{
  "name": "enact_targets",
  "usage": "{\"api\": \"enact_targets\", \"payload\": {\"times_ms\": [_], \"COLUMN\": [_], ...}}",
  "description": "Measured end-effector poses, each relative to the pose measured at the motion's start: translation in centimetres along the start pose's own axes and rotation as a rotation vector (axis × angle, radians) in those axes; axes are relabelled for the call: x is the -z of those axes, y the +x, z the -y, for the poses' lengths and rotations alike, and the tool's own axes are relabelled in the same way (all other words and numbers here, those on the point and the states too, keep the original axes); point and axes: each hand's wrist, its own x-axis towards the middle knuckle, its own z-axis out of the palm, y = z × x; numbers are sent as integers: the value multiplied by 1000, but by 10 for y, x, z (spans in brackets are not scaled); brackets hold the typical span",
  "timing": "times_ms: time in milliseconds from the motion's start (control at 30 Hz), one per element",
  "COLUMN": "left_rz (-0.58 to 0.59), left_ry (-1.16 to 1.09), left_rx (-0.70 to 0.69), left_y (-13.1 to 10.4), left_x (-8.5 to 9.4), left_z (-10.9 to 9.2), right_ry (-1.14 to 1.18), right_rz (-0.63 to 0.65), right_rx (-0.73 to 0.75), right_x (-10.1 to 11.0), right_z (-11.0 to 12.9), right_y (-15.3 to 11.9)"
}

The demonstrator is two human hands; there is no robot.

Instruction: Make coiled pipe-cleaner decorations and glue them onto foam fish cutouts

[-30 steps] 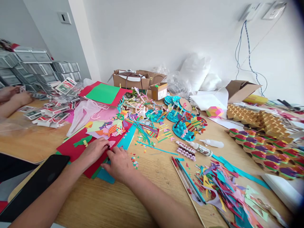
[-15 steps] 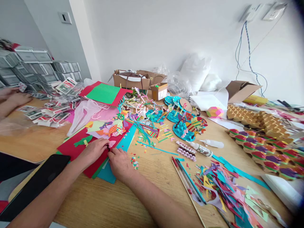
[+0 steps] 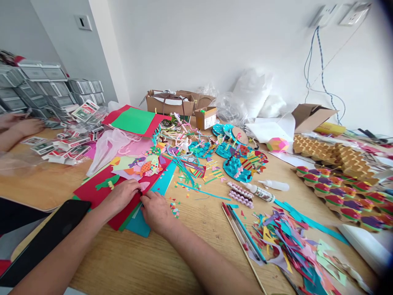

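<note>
Closely paired, left hand (image 3: 124,195) and right hand (image 3: 157,212) curled inward, fingertips pinching a small dark piece (image 3: 141,192), over red paper (image 3: 89,192)

Bare forearms angling inward, you bring your left hand (image 3: 123,196) and right hand (image 3: 158,211) close together, backs facing up, fingers (image 3: 147,200) bent and fingertips just beside one another. Your left forearm (image 3: 72,241) slants rightward, your right forearm (image 3: 204,256) leftward.

single head view, looking forward and down over near table (image 3: 132,262) toward wall (image 3: 184,49)
</note>
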Motion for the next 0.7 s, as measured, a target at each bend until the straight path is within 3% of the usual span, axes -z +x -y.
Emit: {"api": "enact_targets", "payload": {"times_ms": [167,400,700], "left_rz": [-11,-30,6], "left_ry": [-13,-34,-74], "left_rx": [28,97,115], "left_y": [3,4,2], "left_x": [4,15,15], "left_z": [-4,-10,-10], "right_ry": [-10,155,232], "right_rz": [25,10,25], "right_rx": [-8,-108,-210], "right_x": [-2,1,5], "right_z": [0,-1,-1], "right_y": [2,2,4]}}
